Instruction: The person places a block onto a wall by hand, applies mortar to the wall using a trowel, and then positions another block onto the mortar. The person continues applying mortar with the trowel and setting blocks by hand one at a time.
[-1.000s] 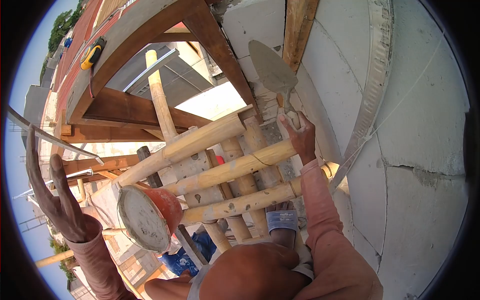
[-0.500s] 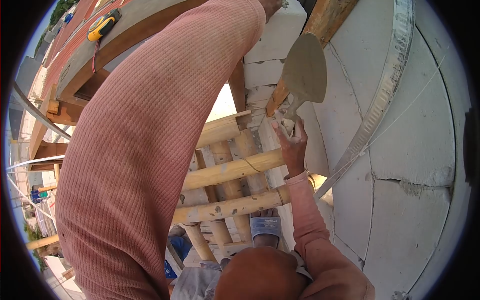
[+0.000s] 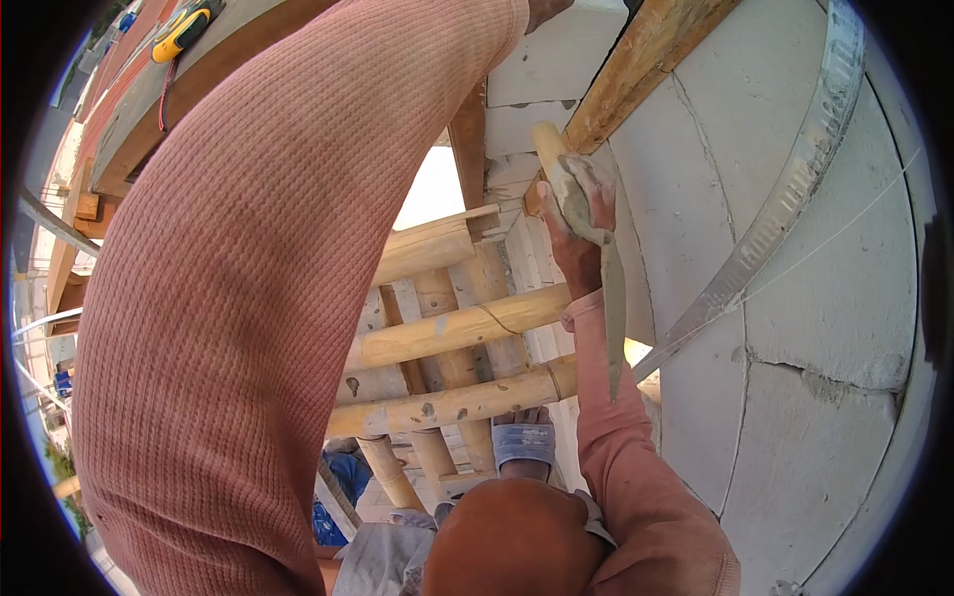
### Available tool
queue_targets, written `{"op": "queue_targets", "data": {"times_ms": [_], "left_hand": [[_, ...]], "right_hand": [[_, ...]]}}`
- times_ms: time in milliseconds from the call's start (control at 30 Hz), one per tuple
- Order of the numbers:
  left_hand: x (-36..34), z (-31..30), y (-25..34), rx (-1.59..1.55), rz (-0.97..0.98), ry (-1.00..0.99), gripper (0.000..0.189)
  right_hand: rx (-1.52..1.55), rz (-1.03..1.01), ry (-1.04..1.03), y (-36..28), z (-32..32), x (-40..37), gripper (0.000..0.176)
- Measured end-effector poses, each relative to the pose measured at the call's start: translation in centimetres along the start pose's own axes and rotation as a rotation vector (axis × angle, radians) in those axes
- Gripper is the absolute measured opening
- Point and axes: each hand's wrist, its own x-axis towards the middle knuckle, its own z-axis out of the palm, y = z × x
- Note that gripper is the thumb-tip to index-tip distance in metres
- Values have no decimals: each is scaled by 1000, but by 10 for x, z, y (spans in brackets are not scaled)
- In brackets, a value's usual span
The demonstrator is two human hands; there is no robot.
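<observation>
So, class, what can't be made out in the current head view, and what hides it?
All in the head view:
Left hand: mostly cut off by the top edge, so its grip can't be told.
Trowel: partly covered by the right hand.
Tape measure: any lettering is too small to read.
Blue cloth: partly hidden behind the left sleeve.

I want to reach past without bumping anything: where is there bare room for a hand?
Probably through the bright opening bordered by the left sleeve, brown post and upper bamboo pole. The wall between wooden beam and metal strip is bare too. It is crowded around the right hand, which holds the trowel.
</observation>
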Motion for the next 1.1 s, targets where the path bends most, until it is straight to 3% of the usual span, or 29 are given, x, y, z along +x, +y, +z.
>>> {"op": "queue_targets", "data": {"times_ms": [167,267,367,467,567,667,767,967,1100], "left_hand": [[5,11,-3,23,32,40,31],[2,3,-3,73,39,-12,30],[-5,8,-3,89,53,91,32],[5,3,0,103,-4,-34,35],[-1,8,-3,73,43,71,37],[-8,3,-1,104,49,125,37],[2,-7,3,120,-6,-70,37],[-1,-14,5,98,-26,-132,37],[-5,-5,10,143,-49,-68,38]], "right_hand": [[-33,-120,73,6,18,38,45],[-3,-76,-3,29,41,43,48],[79,-20,5,10,33,44,46],[76,-31,-29,22,40,44,45],[70,-64,28,15,38,44,46],[82,29,-76,14,39,42,47],[113,18,-14,12,34,40,44],[-35,147,-193,7,-4,13,34],[173,277,-287,-10,-24,-4,37]]}}
